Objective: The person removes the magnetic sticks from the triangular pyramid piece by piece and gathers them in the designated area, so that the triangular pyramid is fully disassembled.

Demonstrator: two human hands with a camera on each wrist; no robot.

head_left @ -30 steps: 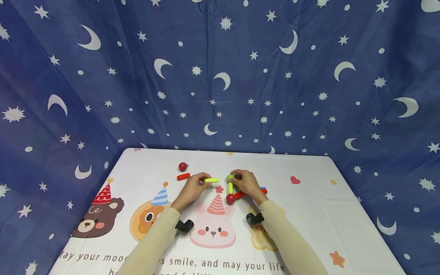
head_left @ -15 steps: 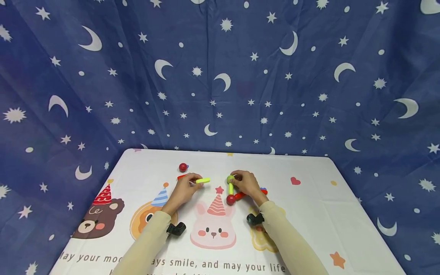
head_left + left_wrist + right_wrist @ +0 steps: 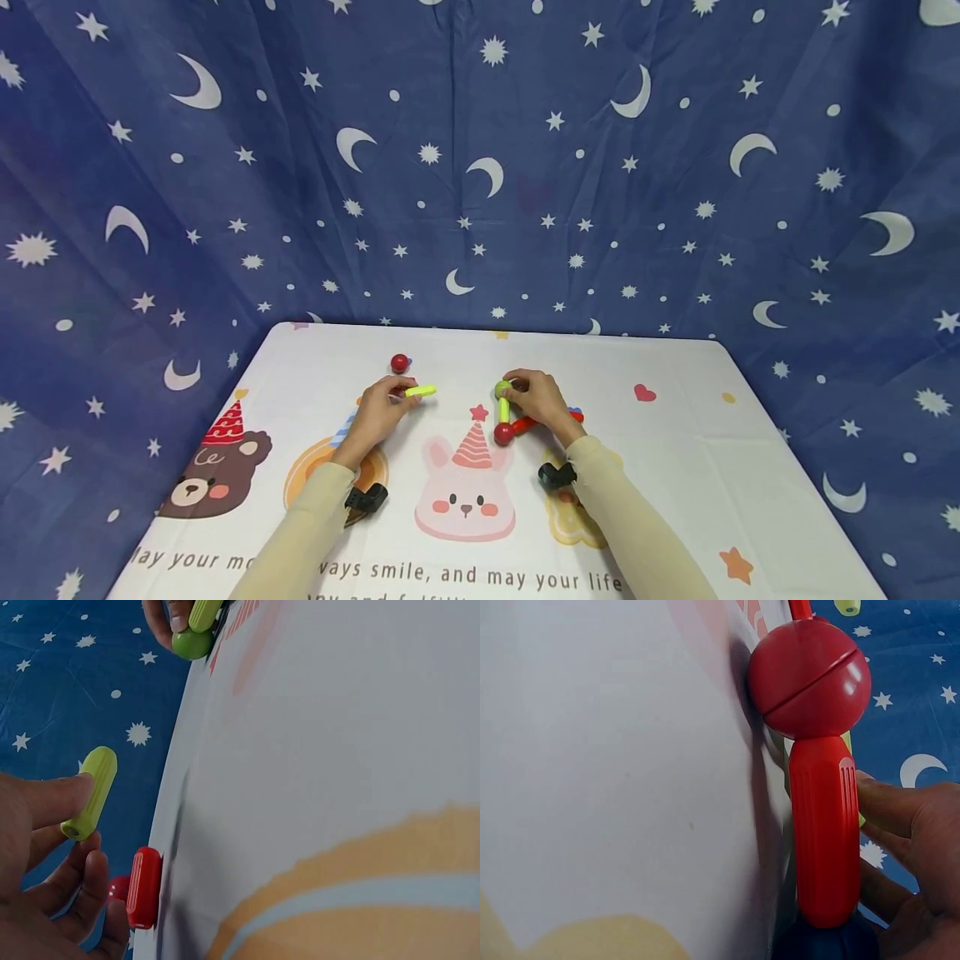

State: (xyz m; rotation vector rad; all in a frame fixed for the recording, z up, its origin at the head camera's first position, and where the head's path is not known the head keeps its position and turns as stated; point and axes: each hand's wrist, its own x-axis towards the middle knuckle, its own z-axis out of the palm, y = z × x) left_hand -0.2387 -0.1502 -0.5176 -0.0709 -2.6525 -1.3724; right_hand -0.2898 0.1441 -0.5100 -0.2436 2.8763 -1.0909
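Observation:
My left hand (image 3: 375,418) pinches a yellow-green ribbed toy rod (image 3: 96,787) between thumb and fingertips, raised above the table. Just below those fingers lies a loose red rod (image 3: 145,889), mostly hidden by the hand in the head view. My right hand (image 3: 538,400) grips a green ball (image 3: 502,389) at the far end of a joined piece. From that ball a second yellow-green rod (image 3: 504,411) runs to a red ball (image 3: 810,679). Another red rod (image 3: 825,832) continues from there to a dark blue ball (image 3: 825,941), partly behind the right wrist in the head view.
A loose red ball (image 3: 399,363) sits at the back left, with a bit of blue beside it. The white tablecloth (image 3: 675,467) carries printed animals and lettering. Behind the table hangs a blue star-and-moon curtain (image 3: 525,275).
My left hand has moved left with the yellow-green rod, away from the joined piece and over the loose red rod. The right hand stays on the green ball.

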